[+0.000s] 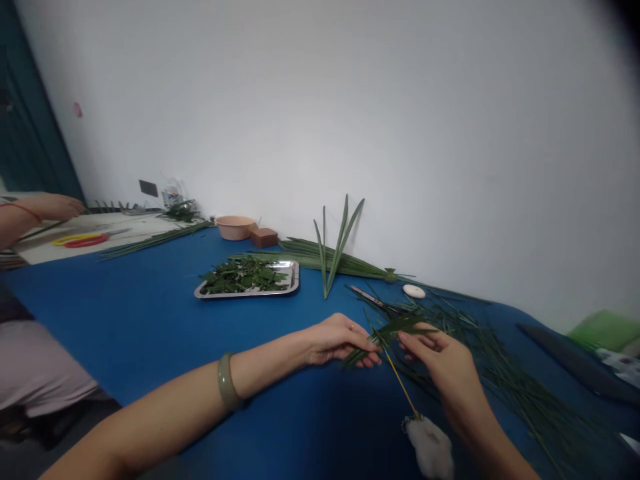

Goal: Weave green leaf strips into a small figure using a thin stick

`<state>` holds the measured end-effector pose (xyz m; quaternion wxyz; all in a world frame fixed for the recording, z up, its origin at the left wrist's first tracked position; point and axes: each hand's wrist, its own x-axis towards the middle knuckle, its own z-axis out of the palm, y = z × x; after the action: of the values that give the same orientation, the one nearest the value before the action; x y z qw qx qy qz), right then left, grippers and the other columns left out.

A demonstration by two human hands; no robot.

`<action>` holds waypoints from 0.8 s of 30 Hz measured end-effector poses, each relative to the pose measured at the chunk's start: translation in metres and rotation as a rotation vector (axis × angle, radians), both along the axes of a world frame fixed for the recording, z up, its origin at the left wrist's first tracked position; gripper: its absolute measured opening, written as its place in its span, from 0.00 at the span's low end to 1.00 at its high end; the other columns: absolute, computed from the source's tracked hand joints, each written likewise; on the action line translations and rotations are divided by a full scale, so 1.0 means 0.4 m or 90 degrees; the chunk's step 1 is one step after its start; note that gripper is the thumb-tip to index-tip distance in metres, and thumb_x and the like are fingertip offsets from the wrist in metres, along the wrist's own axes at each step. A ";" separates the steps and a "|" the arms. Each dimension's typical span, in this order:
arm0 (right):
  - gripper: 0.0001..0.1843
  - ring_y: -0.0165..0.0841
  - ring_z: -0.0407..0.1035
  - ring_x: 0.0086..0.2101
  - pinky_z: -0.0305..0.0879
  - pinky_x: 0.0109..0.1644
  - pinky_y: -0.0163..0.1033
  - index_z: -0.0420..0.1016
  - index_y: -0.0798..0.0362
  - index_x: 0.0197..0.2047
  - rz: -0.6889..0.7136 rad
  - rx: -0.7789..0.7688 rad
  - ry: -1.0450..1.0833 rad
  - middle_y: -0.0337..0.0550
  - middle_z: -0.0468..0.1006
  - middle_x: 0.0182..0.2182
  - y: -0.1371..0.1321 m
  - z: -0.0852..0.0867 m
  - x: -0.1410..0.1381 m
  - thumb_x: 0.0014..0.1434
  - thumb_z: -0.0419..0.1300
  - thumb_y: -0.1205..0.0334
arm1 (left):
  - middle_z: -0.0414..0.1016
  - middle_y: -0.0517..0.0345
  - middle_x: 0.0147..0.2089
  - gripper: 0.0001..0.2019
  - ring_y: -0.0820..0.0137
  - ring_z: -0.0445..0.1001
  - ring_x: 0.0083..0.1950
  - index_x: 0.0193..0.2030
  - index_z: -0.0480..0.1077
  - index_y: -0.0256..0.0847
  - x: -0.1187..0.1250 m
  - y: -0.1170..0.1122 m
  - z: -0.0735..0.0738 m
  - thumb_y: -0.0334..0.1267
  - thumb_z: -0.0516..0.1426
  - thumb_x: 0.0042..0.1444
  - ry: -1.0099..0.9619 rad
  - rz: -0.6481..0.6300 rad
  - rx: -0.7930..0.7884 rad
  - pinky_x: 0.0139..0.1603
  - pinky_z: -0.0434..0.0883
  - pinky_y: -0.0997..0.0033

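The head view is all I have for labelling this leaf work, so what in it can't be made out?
- Where the left hand and right hand meet on the folded leaf piece: fingers cover the fold.
- White fluffy object at the thin stick: blurred, cut by the bottom edge.
- Tray contents: too small to identify.
- A co-worker's hand: cut by the left edge.

A single head-worn camera looks forward and down across the blue table (150,313), tilted so the table edge and the white wall (350,100) slope down to the right. It sits close over the near edge: the left hand (340,340) and right hand (445,360) fill the lower centre, forearms running out of the bottom. The tray (295,277) lies beyond the hands, mid-distance. Another person's hand (50,207) shows far left of the tray, at the frame edge.
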<state>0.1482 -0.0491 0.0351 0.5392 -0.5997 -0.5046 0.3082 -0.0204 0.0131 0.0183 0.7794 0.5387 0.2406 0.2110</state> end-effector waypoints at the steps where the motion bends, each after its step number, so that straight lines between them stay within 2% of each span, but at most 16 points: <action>1: 0.12 0.34 0.69 0.28 0.64 0.28 0.33 0.72 0.56 0.29 0.007 -0.008 -0.003 0.43 0.76 0.24 -0.003 0.005 0.004 0.42 0.60 0.57 | 0.73 0.50 0.29 0.09 0.75 0.71 0.27 0.26 0.70 0.29 0.000 0.002 0.000 0.33 0.61 0.37 -0.004 0.009 -0.002 0.29 0.67 0.81; 2: 0.13 0.35 0.69 0.29 0.64 0.29 0.35 0.72 0.56 0.31 -0.006 -0.002 -0.020 0.44 0.76 0.26 -0.010 0.012 0.007 0.43 0.59 0.56 | 0.73 0.50 0.30 0.09 0.75 0.71 0.28 0.26 0.70 0.29 0.000 0.003 0.000 0.33 0.61 0.37 -0.009 0.022 -0.006 0.29 0.67 0.81; 4: 0.14 0.36 0.69 0.32 0.63 0.34 0.38 0.72 0.55 0.34 -0.108 0.080 -0.127 0.46 0.76 0.30 -0.031 0.025 0.010 0.46 0.56 0.55 | 0.72 0.51 0.31 0.08 0.74 0.71 0.29 0.26 0.70 0.30 0.001 0.008 -0.002 0.33 0.61 0.38 -0.020 0.057 -0.017 0.28 0.67 0.81; 6: 0.11 0.34 0.68 0.32 0.61 0.38 0.39 0.72 0.55 0.32 -0.232 0.262 -0.300 0.45 0.75 0.30 -0.056 0.033 0.003 0.47 0.56 0.57 | 0.72 0.52 0.29 0.08 0.74 0.71 0.29 0.26 0.69 0.31 0.003 0.011 -0.003 0.32 0.61 0.38 -0.030 0.098 -0.032 0.26 0.67 0.81; 7: 0.08 0.33 0.67 0.30 0.59 0.38 0.37 0.72 0.54 0.28 -0.259 0.348 -0.385 0.43 0.75 0.28 -0.067 0.034 -0.005 0.47 0.57 0.59 | 0.71 0.53 0.27 0.07 0.73 0.71 0.29 0.25 0.68 0.31 0.004 0.012 -0.004 0.32 0.61 0.38 -0.036 0.118 -0.040 0.25 0.66 0.80; 8: 0.07 0.32 0.67 0.27 0.59 0.36 0.36 0.71 0.54 0.24 -0.239 0.393 -0.448 0.42 0.74 0.24 -0.074 0.031 -0.017 0.46 0.57 0.59 | 0.70 0.55 0.25 0.07 0.74 0.70 0.27 0.24 0.67 0.32 0.006 0.012 -0.005 0.31 0.61 0.37 -0.044 0.136 -0.047 0.24 0.66 0.80; 9: 0.08 0.30 0.66 0.25 0.58 0.33 0.34 0.70 0.53 0.21 -0.183 0.384 -0.484 0.40 0.73 0.21 -0.077 0.027 -0.031 0.47 0.56 0.59 | 0.69 0.57 0.23 0.07 0.75 0.69 0.25 0.22 0.65 0.33 0.008 0.011 -0.006 0.31 0.61 0.37 -0.053 0.150 -0.054 0.23 0.66 0.80; 11: 0.11 0.29 0.64 0.22 0.57 0.28 0.33 0.71 0.52 0.20 -0.039 0.229 -0.464 0.37 0.71 0.18 -0.069 0.012 -0.060 0.49 0.54 0.57 | 0.66 0.61 0.21 0.09 0.78 0.67 0.23 0.20 0.62 0.34 0.014 0.007 -0.009 0.31 0.61 0.37 -0.073 0.167 -0.065 0.23 0.65 0.81; 13: 0.11 0.31 0.66 0.24 0.58 0.28 0.32 0.73 0.51 0.25 0.079 0.046 -0.334 0.38 0.74 0.21 -0.049 -0.004 -0.083 0.49 0.53 0.55 | 0.64 0.64 0.20 0.11 0.80 0.66 0.21 0.19 0.60 0.35 0.020 -0.001 -0.013 0.31 0.61 0.37 -0.086 0.169 -0.073 0.24 0.64 0.81; 14: 0.11 0.31 0.67 0.26 0.59 0.28 0.32 0.73 0.52 0.27 0.113 -0.013 -0.265 0.38 0.74 0.22 -0.037 -0.011 -0.088 0.49 0.53 0.55 | 0.64 0.64 0.20 0.11 0.80 0.66 0.22 0.19 0.60 0.36 0.022 -0.006 -0.014 0.31 0.61 0.36 -0.088 0.167 -0.075 0.25 0.65 0.81; 16: 0.12 0.32 0.67 0.25 0.60 0.26 0.32 0.73 0.54 0.28 0.137 -0.061 -0.178 0.39 0.74 0.22 -0.018 -0.020 -0.088 0.47 0.54 0.55 | 0.64 0.64 0.22 0.12 0.78 0.67 0.24 0.20 0.60 0.36 0.024 -0.015 -0.015 0.32 0.62 0.35 -0.086 0.162 -0.075 0.27 0.66 0.79; 21: 0.12 0.27 0.63 0.19 0.58 0.22 0.30 0.72 0.56 0.22 0.155 -0.080 -0.122 0.37 0.71 0.17 -0.006 -0.019 -0.059 0.45 0.55 0.55 | 0.68 0.61 0.26 0.11 0.72 0.70 0.29 0.24 0.64 0.36 0.010 -0.024 0.006 0.37 0.62 0.35 -0.069 0.141 -0.057 0.32 0.67 0.71; 24: 0.12 0.26 0.62 0.18 0.58 0.21 0.30 0.72 0.57 0.22 0.158 -0.101 -0.092 0.37 0.71 0.16 -0.010 -0.014 -0.049 0.43 0.57 0.56 | 0.69 0.59 0.28 0.12 0.74 0.70 0.28 0.26 0.66 0.36 0.002 -0.017 0.015 0.37 0.62 0.35 -0.053 0.143 -0.046 0.32 0.66 0.74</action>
<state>0.1287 -0.0533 0.0297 0.4102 -0.5943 -0.5863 0.3671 -0.0195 0.0064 0.0245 0.7789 0.4709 0.2746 0.3103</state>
